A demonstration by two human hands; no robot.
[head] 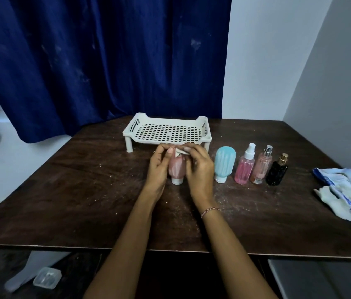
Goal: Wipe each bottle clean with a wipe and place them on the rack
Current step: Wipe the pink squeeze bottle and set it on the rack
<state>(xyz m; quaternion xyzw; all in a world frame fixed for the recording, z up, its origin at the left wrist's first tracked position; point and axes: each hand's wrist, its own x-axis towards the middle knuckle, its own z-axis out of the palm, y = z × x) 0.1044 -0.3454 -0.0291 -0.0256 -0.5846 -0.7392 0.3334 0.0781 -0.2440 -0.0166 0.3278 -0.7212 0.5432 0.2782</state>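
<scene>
Over dark table [84, 180], left hand [159, 167] and right hand [200, 169] both pinch wipe [181, 152] atop pink bottle [176, 169].

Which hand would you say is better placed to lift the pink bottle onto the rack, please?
Probably the left hand: it curls round the pink bottle, while the right hand pinches the wipe at its top. The rack stands just behind.

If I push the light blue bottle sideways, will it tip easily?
Probably yes: the light blue bottle stands on its narrow white cap with the wider body above, so a high push likely topples it. Its ribbed body looks soft, so it may give when squeezed.
</scene>
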